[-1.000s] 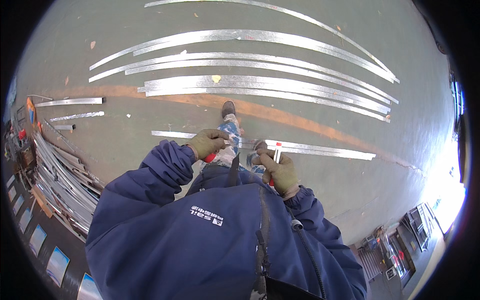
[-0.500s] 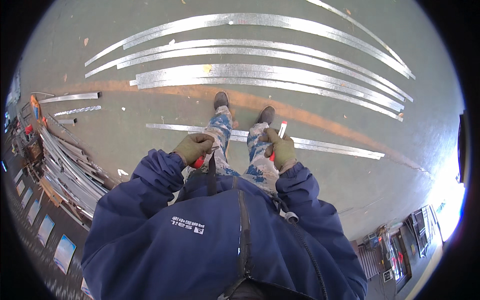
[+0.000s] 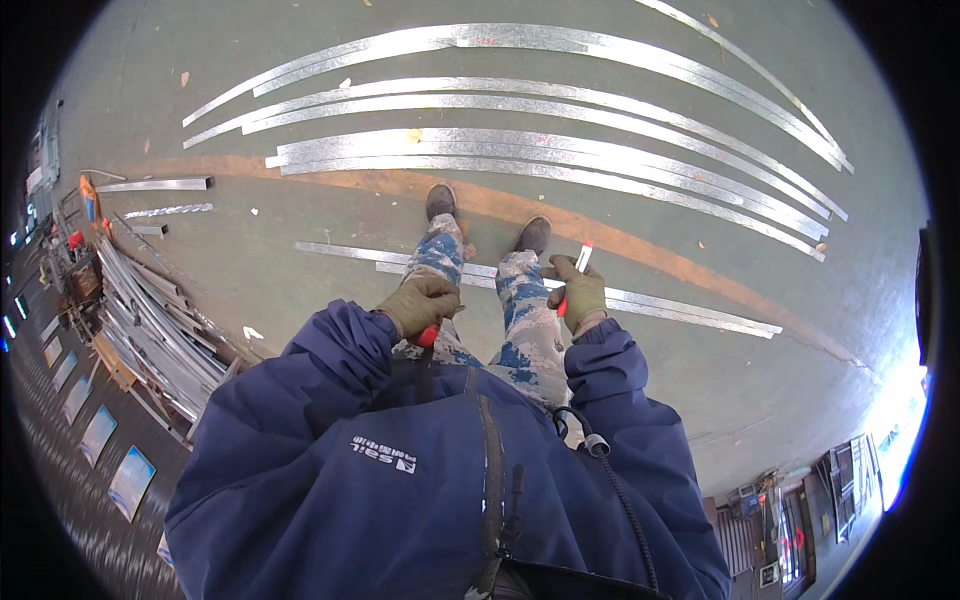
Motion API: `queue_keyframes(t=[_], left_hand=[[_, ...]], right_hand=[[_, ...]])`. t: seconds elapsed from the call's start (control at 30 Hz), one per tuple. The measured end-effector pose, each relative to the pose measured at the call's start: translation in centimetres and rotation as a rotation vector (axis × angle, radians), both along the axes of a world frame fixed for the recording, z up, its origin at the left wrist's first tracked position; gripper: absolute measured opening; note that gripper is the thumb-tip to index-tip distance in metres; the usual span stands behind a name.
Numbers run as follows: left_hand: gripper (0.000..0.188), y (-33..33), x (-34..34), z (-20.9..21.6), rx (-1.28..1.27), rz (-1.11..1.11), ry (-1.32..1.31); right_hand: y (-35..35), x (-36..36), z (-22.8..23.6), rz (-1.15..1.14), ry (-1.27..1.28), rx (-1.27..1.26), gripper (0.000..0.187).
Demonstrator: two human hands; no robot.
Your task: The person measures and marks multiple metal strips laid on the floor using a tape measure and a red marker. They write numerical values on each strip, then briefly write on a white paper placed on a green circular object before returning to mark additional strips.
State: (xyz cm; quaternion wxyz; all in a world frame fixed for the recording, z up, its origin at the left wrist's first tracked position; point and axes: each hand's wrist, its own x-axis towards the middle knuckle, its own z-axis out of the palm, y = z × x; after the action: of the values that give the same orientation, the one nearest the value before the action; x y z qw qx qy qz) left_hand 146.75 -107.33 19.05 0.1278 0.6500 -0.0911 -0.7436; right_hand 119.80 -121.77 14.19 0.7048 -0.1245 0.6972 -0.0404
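Head view: you are standing on the floor, your left hand closing its grip on a red-handled tool, your right hand gripping a red-and-white marker. The metal strips lying underfoot are likely risking a slip.

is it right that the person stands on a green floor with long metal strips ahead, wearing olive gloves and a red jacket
Not quite: the head view shows the jacket is dark blue, not red. The rest holds: green floor, long metal strips ahead, olive gloves on the left hand and right hand.
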Motion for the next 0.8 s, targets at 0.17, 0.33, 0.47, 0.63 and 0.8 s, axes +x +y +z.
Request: queue_keyframes(t=[0.17, 0.33, 0.47, 0.63, 0.8], left_hand=[[0.023, -0.2, -0.4, -0.4, 0.004, 0.035, -0.011], [0.037, -1.0, -1.9, -0.1, 0.054, 0.056, -0.056], [0.04, -2.4, -2.7, 0.9, 0.039, 0.048, -0.105], [0.039, -1.8, -3.1, 0.7, -0.006, 0.03, -0.118], [0.037, -0.2, -3.7, -1.2, -0.045, 0.031, -0.171]], right_hand=[[0.6, 0.7, 0.5, -0.014, -0.038, 0.008, 0.035], [2.4, 2.2, 2.5, 0.089, -0.124, 0.07, 0.035], [3.9, 3.4, 4.6, 0.188, -0.265, 0.117, 0.031], [5.3, 3.9, 5.8, 0.3, -0.342, 0.149, 0.039], [6.2, 4.1, 6.4, 0.335, -0.373, 0.189, 0.038]])
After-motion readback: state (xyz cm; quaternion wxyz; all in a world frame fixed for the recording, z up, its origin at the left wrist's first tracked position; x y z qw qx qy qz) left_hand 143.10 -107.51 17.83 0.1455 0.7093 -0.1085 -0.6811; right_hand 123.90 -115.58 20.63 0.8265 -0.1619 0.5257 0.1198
